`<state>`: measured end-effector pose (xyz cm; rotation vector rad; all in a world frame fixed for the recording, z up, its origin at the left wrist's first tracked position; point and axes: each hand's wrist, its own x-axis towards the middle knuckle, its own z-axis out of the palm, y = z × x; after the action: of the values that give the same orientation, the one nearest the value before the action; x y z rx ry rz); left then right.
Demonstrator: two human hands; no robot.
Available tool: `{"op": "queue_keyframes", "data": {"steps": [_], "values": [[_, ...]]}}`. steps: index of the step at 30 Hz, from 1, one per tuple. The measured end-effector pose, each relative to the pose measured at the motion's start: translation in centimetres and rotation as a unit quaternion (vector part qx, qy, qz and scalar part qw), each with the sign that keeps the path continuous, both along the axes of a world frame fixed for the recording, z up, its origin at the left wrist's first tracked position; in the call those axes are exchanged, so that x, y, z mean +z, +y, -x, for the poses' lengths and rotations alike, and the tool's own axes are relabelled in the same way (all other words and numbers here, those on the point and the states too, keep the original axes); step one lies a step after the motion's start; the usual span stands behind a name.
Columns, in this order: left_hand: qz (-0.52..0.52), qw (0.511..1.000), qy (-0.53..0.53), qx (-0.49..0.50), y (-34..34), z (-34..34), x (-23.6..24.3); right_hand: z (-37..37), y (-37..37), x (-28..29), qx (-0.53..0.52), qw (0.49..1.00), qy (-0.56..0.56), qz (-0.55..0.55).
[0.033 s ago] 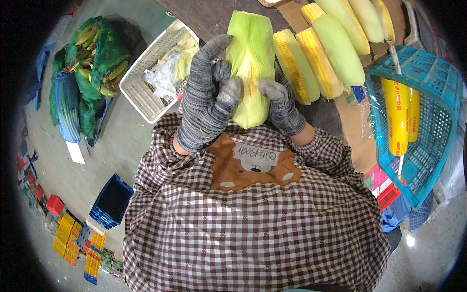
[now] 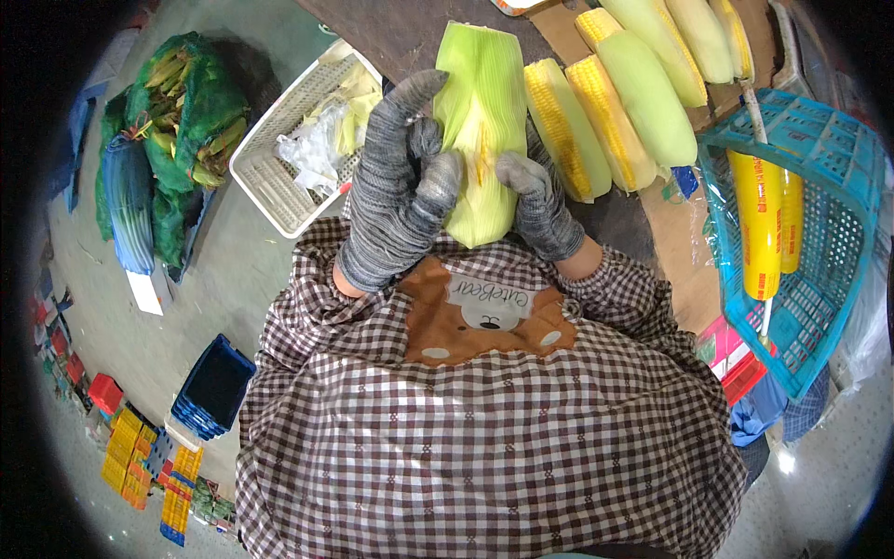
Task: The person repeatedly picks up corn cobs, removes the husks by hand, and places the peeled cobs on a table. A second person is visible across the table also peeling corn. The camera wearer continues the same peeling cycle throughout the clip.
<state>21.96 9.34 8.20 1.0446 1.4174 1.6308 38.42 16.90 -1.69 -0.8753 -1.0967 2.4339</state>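
An ear of corn in pale green husk [image 2: 480, 130] stands upright between my hands, its trimmed end at the top. My left hand [image 2: 391, 196], in a grey knit glove, wraps round its left side, thumb on the husk. My right hand [image 2: 545, 210], gloved alike, grips the right side with its thumb low on the husk and fingers partly hidden behind. Just right lie several corn ears, some with yellow kernels [image 2: 582, 149] showing, others in husk [image 2: 652, 102], on a dark surface and cardboard [image 2: 684, 265].
A white basket [image 2: 265, 196] with husks and plastic is at upper left, beside green mesh sacks [image 2: 177, 102] on the floor. A teal basket [image 2: 810, 335] with yellow film rolls [image 2: 759, 224] stands right. Stacked blue crates [image 2: 209, 382] and coloured crates [image 2: 126, 447] are lower left.
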Motion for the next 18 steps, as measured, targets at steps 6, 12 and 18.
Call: {"op": "queue_keyframes", "data": {"steps": [6,12,18], "values": [[0.022,0.988,-0.135,0.073,0.5,-0.8,-0.7,2.8,1.3,3.8,-0.097,0.995,0.013,-0.028],[-0.057,0.962,-0.268,0.006,3.0,0.5,-1.4,9.9,6.2,8.0,-0.039,0.805,-0.177,-0.565],[-0.091,0.979,-0.145,0.113,8.6,5.6,-5.8,10.5,3.3,5.1,-0.06,0.706,-0.301,-0.638]]}}
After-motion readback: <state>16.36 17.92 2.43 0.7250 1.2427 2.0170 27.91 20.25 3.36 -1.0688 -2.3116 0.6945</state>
